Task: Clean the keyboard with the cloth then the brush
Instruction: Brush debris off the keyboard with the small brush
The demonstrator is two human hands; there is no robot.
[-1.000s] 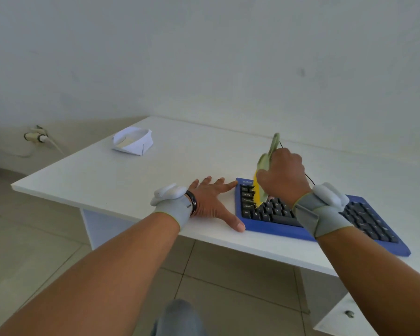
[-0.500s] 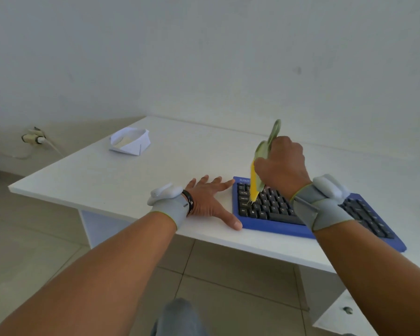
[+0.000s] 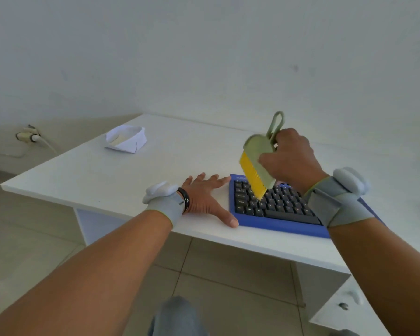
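Wall socket (image 3: 27, 136) with a plug is sitting far left, low on the wall, off the table. White table (image 3: 87, 180) is carrying everything else. Folded white paper boat (image 3: 126, 138) is lying at the back left of the top, well apart from both hands.

Left hand (image 3: 205, 199) is lying flat, palm down on the table, fingers straight and spread, holding nothing. Fingertips are pointing at the keyboard's far left corner; thumb is lying just beside its near left edge. Cannot tell if either is touching it. Black band is sitting at that wrist, next to a grey wrist strap with a white pod.

Blue keyboard (image 3: 272, 223) with dark keys is lying near the front edge, right of the left hand.

Right hand (image 3: 290, 160) is gripping the brush (image 3: 258, 163), fingers curled round the green body, thumb across its face. Brush is tilting, handle loop up, yellow bristles down; bristle tips are meeting the keys at the keyboard's left end.

No cloth is showing.
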